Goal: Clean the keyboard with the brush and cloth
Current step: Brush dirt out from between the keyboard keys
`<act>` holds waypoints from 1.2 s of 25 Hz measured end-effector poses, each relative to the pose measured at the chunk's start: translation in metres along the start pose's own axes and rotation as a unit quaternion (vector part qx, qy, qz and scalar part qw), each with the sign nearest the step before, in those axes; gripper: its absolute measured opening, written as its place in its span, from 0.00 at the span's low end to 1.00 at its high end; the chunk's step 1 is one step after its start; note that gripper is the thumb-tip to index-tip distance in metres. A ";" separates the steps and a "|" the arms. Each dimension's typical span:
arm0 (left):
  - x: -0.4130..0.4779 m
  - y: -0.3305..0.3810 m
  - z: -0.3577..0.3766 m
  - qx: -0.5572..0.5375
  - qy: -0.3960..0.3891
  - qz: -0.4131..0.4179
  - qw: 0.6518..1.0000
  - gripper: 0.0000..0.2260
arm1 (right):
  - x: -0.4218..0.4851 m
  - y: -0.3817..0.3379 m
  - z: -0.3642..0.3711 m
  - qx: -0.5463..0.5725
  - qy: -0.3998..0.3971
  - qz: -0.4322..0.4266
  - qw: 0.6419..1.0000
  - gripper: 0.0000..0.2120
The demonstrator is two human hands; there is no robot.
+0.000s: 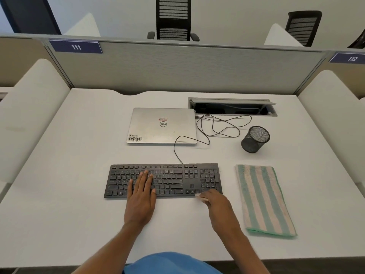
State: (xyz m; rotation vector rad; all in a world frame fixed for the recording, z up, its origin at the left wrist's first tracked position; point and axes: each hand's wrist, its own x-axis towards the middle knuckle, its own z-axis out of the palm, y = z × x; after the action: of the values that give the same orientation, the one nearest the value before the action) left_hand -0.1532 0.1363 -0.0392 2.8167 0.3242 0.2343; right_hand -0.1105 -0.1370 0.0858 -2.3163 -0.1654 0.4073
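Two hands are sharing the work at the desk (79,155) I am watching remotely. Fingers (145,176) of the left hand (141,196) are lying straight and close together across the middle keys of the black keyboard (177,181), pressing it flat and gripping nothing. The right hand (217,204) is curling round a small pale tool at the keyboard's front edge, below the arrow keys. Only the tip is showing. I am reading it as the brush (201,197), though its bristles are too small for me to make out.

The keyboard is lying square on the desk, towards its near edge, with its cable (174,150) trailing back towards the closed silver Dell laptop (162,125). The striped green-and-cream cloth (262,200) is lying folded just beside the keyboard's right end, with neither hand touching it.

I am judging the keyboard light, stiff and likely to slide on the smooth top, so a flat hand on its middle is suiting it. The brush is looking slim and light, best pinched close to its head. The cloth is looking soft and limp, best gathered by a folded edge.

I am counting one keyboard, one brush, one cloth, one laptop, one black mesh pen cup (255,139), one open cable hatch (233,106) and two office chairs (173,18) beyond the partition.
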 end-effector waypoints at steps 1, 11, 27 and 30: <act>0.000 0.000 0.000 0.000 -0.002 -0.001 1.000 0.26 | 0.000 -0.001 0.000 -0.003 0.012 -0.013 1.000 0.09; 0.001 0.000 -0.001 -0.009 -0.002 0.002 1.000 0.26 | -0.006 -0.020 0.021 -0.011 -0.030 -0.024 0.999 0.11; 0.003 -0.029 -0.013 -0.036 -0.046 0.071 0.996 0.26 | 0.003 -0.052 0.048 -0.053 0.032 -0.047 0.997 0.09; 0.002 -0.039 -0.017 -0.029 -0.056 0.100 0.993 0.26 | 0.001 -0.053 0.050 -0.084 0.039 0.013 0.996 0.08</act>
State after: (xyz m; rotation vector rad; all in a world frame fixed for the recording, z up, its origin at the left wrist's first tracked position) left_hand -0.1619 0.1782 -0.0351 2.7903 0.0094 0.1257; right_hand -0.1262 -0.0659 0.0909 -2.4982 -0.1352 0.3252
